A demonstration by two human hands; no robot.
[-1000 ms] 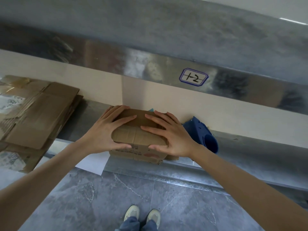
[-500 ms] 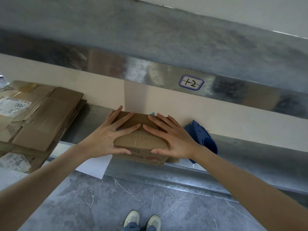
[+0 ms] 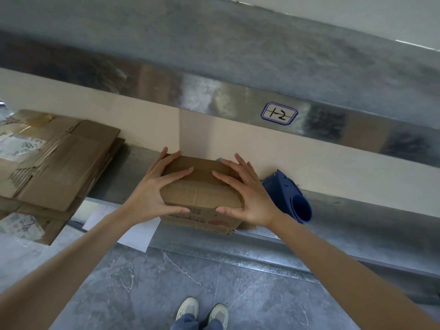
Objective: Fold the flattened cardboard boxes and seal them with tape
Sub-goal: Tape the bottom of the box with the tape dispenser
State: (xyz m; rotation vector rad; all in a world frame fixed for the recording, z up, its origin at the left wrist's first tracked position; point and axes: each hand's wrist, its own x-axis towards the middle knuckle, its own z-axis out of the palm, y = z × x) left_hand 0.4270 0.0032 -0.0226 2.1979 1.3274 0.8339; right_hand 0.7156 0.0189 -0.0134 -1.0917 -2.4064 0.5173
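2 hands hold down the top of a small cardboard box (image 3: pixel 202 186) that stands on the metal ledge (image 3: pixel 357 215), close to the beige wall and near the ledge's front edge. The left hand (image 3: pixel 152 194) lies over the box's left end and the right hand (image 3: pixel 247 196) over its right end. On both, the fingers are straight and spread wide apart on the top flaps, while each thumb rests along the near top edge. This hold seems meant to pin the flaps flat and closed so the seam stays together for taping.

The box is brown and worn, with creases across the near flap and a seam running along the middle of the top. No tape on that seam can be made out. Red print and a red mark show on its front face, too small to read.

Just right of the box sits a blue plastic object (image 3: pixel 288 198) with a round opening, possibly a tape dispenser. Well to the left lies a stack of flattened cardboard boxes (image 3: pixel 59 163), waiting to be folded.
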